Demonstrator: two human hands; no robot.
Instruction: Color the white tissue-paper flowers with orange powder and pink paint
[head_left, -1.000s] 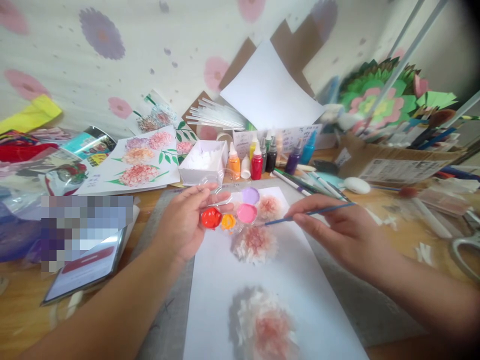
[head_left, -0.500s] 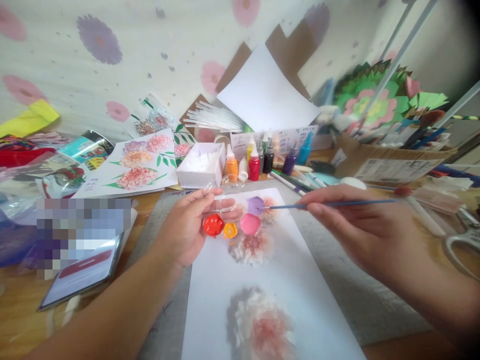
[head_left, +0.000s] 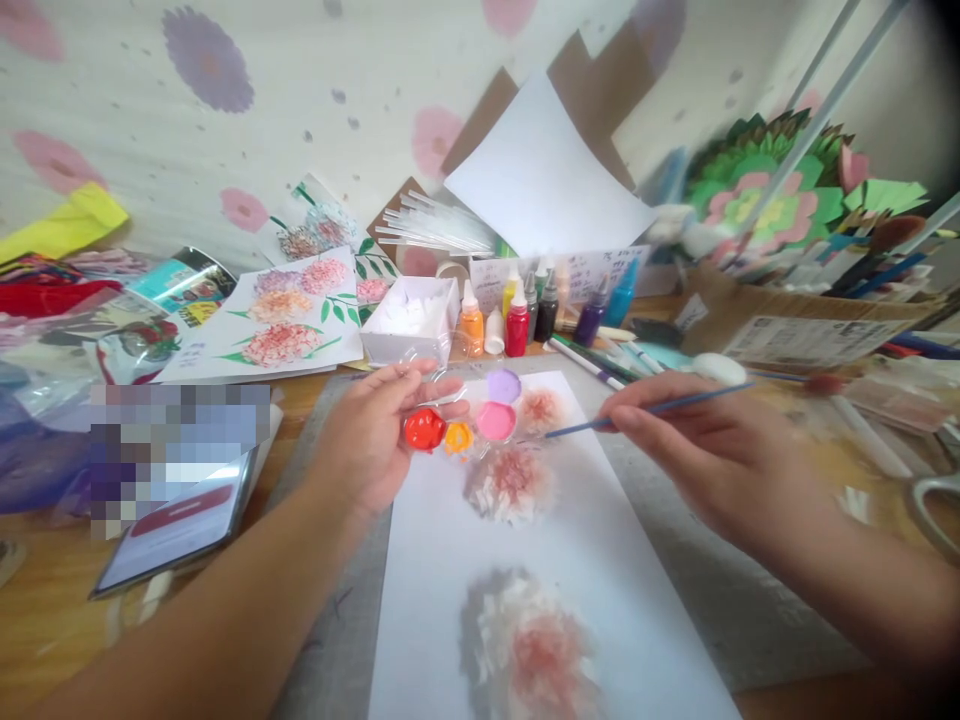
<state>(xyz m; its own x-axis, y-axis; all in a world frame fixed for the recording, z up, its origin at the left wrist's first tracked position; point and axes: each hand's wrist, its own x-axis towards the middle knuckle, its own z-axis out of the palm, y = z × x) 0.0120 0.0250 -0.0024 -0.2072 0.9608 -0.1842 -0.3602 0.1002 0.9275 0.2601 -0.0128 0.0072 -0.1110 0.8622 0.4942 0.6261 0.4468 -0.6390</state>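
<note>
Glossy paint [head_left: 424,428], matt sheet [head_left: 600,560]
The clear plastic palette [head_left: 480,412] holds wet, shiny colour; the white paper looks smooth; at nine o'clock the counter [head_left: 45,620] shows bare wood.

The left hand [head_left: 367,445] and right hand [head_left: 705,455] are bare, as are both forearms.

Four filled paint wells [head_left: 496,421] — red, orange, pink, purple — three tissue flowers [head_left: 512,483], one brush [head_left: 705,396].

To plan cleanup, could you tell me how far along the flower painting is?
All three flowers on the white sheet show reddish tint. The left hand holds the palette, the right hand the brush, tip by the top flower. No stems or leaves yet, unlike the sample picture.
</note>
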